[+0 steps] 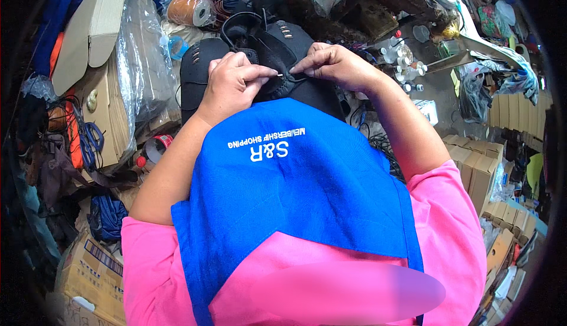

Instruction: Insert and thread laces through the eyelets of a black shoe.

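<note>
Black soft pieces that look like leather or thick fabric, perhaps shoe uppers (pixel 204 60), lie in front of me, with short tan stitches along their edges. My left hand (pixel 231 83) is closed in a pinch over them, and a tiny pale tip shows at its fingertips, too small to name. Facing it, my right hand (pixel 339 69) pinches at the edge of a black piece (pixel 274 54); a dark strand or fold runs between the two hands. What exactly the right fingers grip is partly hidden.
An orange thread spool (pixel 183 11) and coiled brown cord sit beyond the work. At left stand cardboard sheets (pixel 88 36) and plastic-wrapped stacks. Small white-capped bottles (pixel 404 60) cluster at right, near a metal bar. Cardboard boxes (pixel 475 166) are piled farther right.
</note>
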Demonstrator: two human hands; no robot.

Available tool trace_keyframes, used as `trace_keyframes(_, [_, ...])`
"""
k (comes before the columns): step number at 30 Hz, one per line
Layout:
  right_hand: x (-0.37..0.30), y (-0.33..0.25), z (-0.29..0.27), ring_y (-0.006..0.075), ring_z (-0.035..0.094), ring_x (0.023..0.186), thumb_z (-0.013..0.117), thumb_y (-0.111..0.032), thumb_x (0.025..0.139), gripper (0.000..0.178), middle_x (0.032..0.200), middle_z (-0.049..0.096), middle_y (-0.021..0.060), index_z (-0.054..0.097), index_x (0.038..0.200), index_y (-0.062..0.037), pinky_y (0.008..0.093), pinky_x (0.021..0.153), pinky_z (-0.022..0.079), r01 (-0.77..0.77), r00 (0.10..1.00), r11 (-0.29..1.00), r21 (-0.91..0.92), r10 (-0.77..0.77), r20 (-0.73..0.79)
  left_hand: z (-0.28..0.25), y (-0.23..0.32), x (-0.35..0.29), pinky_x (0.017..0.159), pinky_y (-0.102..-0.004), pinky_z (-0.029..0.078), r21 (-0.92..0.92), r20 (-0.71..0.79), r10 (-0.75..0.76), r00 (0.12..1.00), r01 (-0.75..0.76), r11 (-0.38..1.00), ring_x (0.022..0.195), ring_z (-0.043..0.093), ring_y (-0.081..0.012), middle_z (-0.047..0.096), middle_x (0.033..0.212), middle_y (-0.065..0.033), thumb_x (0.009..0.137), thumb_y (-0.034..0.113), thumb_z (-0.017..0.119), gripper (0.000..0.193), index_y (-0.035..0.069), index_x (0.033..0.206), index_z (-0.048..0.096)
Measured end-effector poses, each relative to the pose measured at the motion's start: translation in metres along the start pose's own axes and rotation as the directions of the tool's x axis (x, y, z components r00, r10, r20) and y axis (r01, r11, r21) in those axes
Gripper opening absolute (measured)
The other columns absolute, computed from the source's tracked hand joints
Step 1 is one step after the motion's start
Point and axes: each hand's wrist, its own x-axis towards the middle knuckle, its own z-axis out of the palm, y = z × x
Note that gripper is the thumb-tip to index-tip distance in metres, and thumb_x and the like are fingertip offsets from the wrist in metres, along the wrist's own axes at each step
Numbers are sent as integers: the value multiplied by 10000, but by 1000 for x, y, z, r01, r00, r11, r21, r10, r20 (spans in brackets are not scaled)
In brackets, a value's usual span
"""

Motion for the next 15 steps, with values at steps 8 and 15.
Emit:
trace_keyframes(8, [8, 8, -4, 131, 506, 841, 629, -49, 820, 252, 817, 551, 15, 705, 1056, -92, 265, 792, 415, -1, 997, 998, 68, -5, 82, 3, -13, 29, 573, -304, 411, -123, 106, 135, 985, -122, 985, 609, 486, -189, 464, 658, -51, 688, 9, 702, 234, 155, 867, 734])
trace_keyframes(15, [-5, 10, 4, 124, 488, 838, 652, -101, 832, 251, 813, 509, -7, 703, 1077, -117, 262, 808, 408, 12, 1000, 999, 37, -12, -14, -1, -8, 16, 689, -345, 481, -71, 90, 127, 988, -121, 990, 739, 600, -215, 611, 750, -43, 705, 93, 716, 174, 159, 865, 731])
